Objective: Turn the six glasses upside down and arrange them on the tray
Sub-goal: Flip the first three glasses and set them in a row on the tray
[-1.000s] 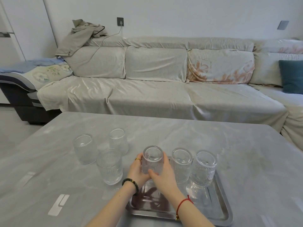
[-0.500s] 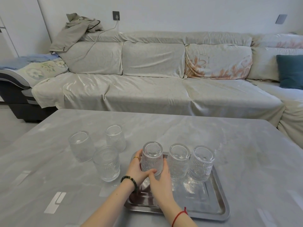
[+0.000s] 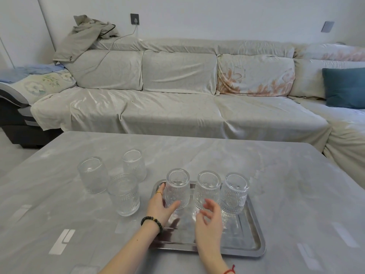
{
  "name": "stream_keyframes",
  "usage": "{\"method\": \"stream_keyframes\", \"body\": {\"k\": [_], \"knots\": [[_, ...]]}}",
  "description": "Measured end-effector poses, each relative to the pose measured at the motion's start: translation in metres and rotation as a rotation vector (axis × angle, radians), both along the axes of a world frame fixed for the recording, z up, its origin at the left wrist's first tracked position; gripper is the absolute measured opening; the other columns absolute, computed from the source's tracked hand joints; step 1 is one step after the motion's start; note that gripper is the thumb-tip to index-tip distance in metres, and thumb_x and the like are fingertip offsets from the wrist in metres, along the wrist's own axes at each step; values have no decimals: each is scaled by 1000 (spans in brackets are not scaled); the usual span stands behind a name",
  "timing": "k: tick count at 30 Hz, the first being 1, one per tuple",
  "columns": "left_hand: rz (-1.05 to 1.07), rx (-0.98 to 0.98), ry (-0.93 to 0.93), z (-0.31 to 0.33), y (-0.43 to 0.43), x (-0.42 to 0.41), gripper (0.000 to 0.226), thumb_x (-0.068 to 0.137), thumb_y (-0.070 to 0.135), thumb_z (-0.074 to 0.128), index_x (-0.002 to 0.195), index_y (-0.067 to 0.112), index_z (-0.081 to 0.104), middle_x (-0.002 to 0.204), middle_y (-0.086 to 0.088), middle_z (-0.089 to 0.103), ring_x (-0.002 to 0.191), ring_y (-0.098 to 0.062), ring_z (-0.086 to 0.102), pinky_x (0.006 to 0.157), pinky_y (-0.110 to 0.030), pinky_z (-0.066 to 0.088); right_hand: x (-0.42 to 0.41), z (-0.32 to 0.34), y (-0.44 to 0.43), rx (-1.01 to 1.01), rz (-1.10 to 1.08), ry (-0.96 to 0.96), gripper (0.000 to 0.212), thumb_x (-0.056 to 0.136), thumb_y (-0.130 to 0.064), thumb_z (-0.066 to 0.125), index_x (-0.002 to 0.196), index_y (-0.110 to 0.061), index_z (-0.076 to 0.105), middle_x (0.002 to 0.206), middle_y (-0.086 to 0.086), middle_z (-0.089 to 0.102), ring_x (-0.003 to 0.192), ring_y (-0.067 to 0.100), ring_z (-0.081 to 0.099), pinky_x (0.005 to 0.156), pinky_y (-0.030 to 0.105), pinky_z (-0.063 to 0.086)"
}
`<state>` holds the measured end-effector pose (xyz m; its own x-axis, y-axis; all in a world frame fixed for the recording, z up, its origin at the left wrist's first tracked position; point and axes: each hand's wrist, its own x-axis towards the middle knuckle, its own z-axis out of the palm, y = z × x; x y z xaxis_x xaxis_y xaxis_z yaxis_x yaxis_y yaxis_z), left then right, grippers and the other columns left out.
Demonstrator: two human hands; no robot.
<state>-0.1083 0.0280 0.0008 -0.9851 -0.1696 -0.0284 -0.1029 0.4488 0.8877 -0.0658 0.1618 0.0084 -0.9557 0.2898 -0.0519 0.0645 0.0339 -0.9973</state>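
A steel tray (image 3: pixel 246 246) lies on the grey table. Along its far edge stand three ribbed clear glasses upside down: a left one (image 3: pixel 177 187), a middle one (image 3: pixel 207 189) and a right one (image 3: pixel 234 192). My left hand (image 3: pixel 161 207) is still wrapped around the left glass. My right hand (image 3: pixel 209 218) hovers over the tray just in front of the middle glass, fingers spread, holding nothing. Three more glasses stand on the table left of the tray: a near one (image 3: pixel 124 194), a far-left one (image 3: pixel 92 175) and a far one (image 3: pixel 134 164).
The table (image 3: pixel 286 175) stretches wide to the right and behind the tray. Beyond its far edge runs a long covered sofa (image 3: pixel 177 107) with a teal cushion (image 3: pixel 344 87) at the right.
The left glass has been set down on the tray beside the other two. My right hand has let go of it and pulled back, fingers opening. My left hand stays on it.
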Motion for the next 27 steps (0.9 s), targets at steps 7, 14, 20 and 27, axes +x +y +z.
{"method": "stream_keyframes", "body": {"k": [7, 14, 20, 27], "knots": [[-3, -109, 37, 1, -6, 17, 79, 78, 26, 66, 141, 13, 20, 148, -5, 32, 135, -19, 32, 110, -33, 31, -3, -3, 12, 31, 82, -52, 78, 81, 8, 47, 143, -25, 13, 151, 3, 27, 137, 22, 29, 114, 45, 28], [19, -43, 69, 3, -6, 24, 73, 81, 29, 63, 141, 20, 22, 144, -3, 39, 120, -15, 46, 98, -29, 41, -7, 2, 11, 46, 134, -105, 80, 80, 12, 44, 144, -25, 12, 155, -1, 17, 141, 22, 19, 116, 47, 23], [31, -72, 71, -3, -3, 27, 72, 82, 32, 60, 141, 17, 21, 147, -3, 34, 132, -16, 36, 99, -20, 30, -6, 4, 10, 22, 181, -114, 81, 82, 12, 42, 145, -27, 9, 155, -4, 14, 142, 22, 16, 116, 46, 22], [-3, -5, 117, 3, -7, 36, 69, 83, 29, 60, 141, 23, 23, 144, 8, 34, 121, 1, 34, 102, -20, 32, -1, 3, 8, -68, 107, -48, 77, 81, 13, 44, 144, -21, 15, 151, 1, 27, 137, 22, 30, 113, 44, 29]]}}
